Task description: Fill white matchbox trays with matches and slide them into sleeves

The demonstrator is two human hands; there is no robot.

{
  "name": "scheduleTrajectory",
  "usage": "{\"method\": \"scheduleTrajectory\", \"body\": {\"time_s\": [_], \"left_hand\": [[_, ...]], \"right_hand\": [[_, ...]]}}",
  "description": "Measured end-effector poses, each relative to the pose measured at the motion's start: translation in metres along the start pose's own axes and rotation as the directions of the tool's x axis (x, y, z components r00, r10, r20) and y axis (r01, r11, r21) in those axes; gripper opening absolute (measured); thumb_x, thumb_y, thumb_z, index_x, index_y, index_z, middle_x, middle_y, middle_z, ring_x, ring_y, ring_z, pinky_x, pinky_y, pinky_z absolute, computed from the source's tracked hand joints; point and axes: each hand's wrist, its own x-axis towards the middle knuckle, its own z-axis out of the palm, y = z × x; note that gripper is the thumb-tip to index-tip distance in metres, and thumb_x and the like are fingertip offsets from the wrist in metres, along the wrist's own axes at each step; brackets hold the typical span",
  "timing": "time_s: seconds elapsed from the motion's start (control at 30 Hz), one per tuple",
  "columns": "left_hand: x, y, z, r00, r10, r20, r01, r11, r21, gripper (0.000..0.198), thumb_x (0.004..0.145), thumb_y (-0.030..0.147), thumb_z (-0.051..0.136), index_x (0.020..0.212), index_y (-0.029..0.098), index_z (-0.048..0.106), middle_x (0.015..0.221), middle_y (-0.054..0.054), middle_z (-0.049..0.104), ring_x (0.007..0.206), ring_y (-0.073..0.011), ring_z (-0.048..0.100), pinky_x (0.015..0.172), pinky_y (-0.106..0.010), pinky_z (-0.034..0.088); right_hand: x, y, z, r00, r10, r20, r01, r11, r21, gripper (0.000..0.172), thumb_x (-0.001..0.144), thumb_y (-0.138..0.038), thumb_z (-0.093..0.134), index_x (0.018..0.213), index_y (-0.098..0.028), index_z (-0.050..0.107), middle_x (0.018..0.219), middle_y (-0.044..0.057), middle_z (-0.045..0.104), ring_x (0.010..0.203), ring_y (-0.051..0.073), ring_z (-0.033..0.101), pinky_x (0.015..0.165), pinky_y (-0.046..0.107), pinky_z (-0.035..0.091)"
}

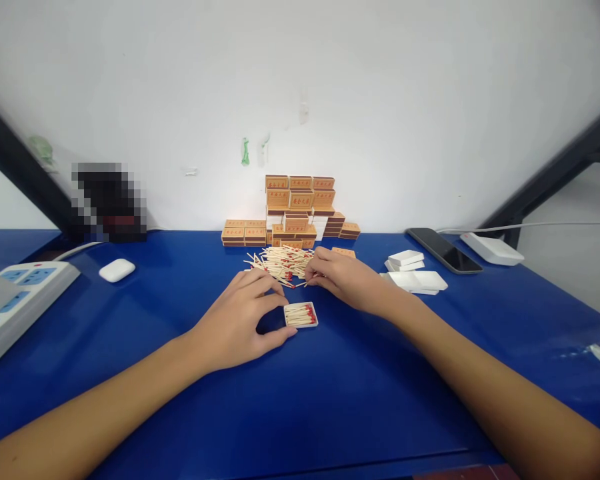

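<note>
A small white matchbox tray [317,325] lies on the blue table, filled with a layer of red-tipped matches [297,315]. The thumb and index finger of my left hand [247,319] hold this tray at its left end, one at each corner. Behind it is a loose heap of matches [280,260]. At the heap's right edge, my right hand [343,273] has its fingertips pinched together on a match, mostly hidden by the fingers. Whether more than one match is in the pinch cannot be seen.
Orange-brown matchboxes [300,200] stand stacked against the wall. White empty trays [415,281] and a dark phone [443,250] lie right, beside a white box-shaped device [491,249]. On the left are a white earbud case [117,270] and a power strip [35,293].
</note>
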Motion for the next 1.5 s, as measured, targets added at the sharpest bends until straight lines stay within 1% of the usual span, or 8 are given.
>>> {"method": "scheduleTrajectory", "body": {"time_s": [0.17,0.3,0.47,0.67,0.8,0.93,1.07,1.5], "left_hand": [[0.000,-0.002,0.000,1.000,-0.009,-0.001,0.009,1.000,0.003,0.022,0.093,0.039,0.076,0.106,0.022,0.075,0.110,-0.006,0.071,0.109,-0.0262,0.061,0.096,-0.045,0.047],[0.000,-0.003,0.001,1.000,-0.011,0.004,0.011,1.000,0.010,0.022,0.093,0.040,0.075,0.106,0.022,0.075,0.110,-0.007,0.071,0.109,-0.0268,0.061,0.096,-0.045,0.046],[0.000,-0.001,0.000,1.000,-0.007,0.016,0.007,1.000,0.015,0.023,0.094,0.041,0.074,0.107,0.022,0.075,0.111,-0.007,0.071,0.109,-0.0266,0.061,0.095,-0.045,0.046],[0.000,-0.002,-0.001,1.000,-0.005,0.009,0.005,1.000,0.020,0.021,0.094,0.040,0.073,0.106,0.022,0.075,0.111,-0.007,0.071,0.109,-0.0265,0.060,0.094,-0.045,0.046],[0.000,-0.003,-0.001,1.000,-0.010,-0.001,0.010,1.000,0.019,0.022,0.094,0.041,0.074,0.106,0.022,0.076,0.111,-0.007,0.071,0.110,-0.0270,0.061,0.095,-0.045,0.046],[0.000,-0.002,0.000,1.000,-0.019,0.002,0.019,0.999,0.027,0.023,0.093,0.041,0.075,0.106,0.022,0.076,0.110,-0.008,0.071,0.109,-0.0272,0.061,0.094,-0.045,0.046],[0.000,-0.002,0.001,1.000,-0.018,0.002,0.018,0.999,0.030,0.022,0.093,0.041,0.075,0.105,0.023,0.076,0.111,-0.007,0.071,0.109,-0.0272,0.061,0.093,-0.045,0.046],[0.000,-0.002,0.001,1.000,-0.014,0.002,0.014,1.000,0.024,0.022,0.092,0.040,0.076,0.105,0.022,0.076,0.111,-0.007,0.071,0.109,-0.0269,0.061,0.094,-0.045,0.047]], "right_hand": [[-0.006,-0.006,-0.004,1.000,0.016,-0.017,-0.015,0.999,0.041,0.014,0.106,-0.018,0.049,0.101,-0.019,0.061,0.106,0.007,0.060,0.090,0.019,0.058,0.080,0.033,0.046],[-0.007,-0.002,-0.003,1.000,-0.003,0.015,0.003,1.000,0.014,0.017,0.105,-0.017,0.051,0.113,-0.021,0.065,0.110,0.008,0.060,0.095,0.021,0.059,0.082,0.034,0.047],[-0.002,-0.002,0.001,0.999,0.027,0.044,-0.027,1.000,0.003,0.016,0.105,-0.016,0.048,0.101,-0.019,0.064,0.107,0.008,0.060,0.089,0.020,0.059,0.080,0.033,0.047],[-0.004,-0.005,0.001,0.997,0.064,0.035,-0.063,0.998,-0.028,0.018,0.108,-0.022,0.043,0.098,-0.018,0.058,0.105,0.010,0.059,0.085,0.020,0.057,0.078,0.034,0.046],[-0.013,-0.011,-0.012,0.999,0.052,-0.008,-0.052,0.998,0.047,0.021,0.109,-0.026,0.041,0.095,-0.020,0.056,0.103,0.009,0.059,0.086,0.021,0.055,0.079,0.035,0.045],[-0.022,-0.032,-0.024,0.995,0.037,0.097,-0.054,0.982,0.181,0.020,0.109,-0.031,0.044,0.100,-0.021,0.058,0.106,0.007,0.061,0.089,0.020,0.057,0.080,0.035,0.046],[-0.025,-0.049,-0.021,0.988,0.020,0.155,-0.051,0.978,0.200,0.014,0.107,-0.025,0.047,0.103,-0.021,0.060,0.107,0.007,0.063,0.085,0.019,0.059,0.077,0.035,0.046],[-0.023,-0.047,-0.021,0.995,0.023,0.097,-0.046,0.970,0.238,0.012,0.104,-0.024,0.055,0.098,-0.021,0.066,0.103,0.004,0.061,0.085,0.017,0.057,0.075,0.032,0.044]]}}
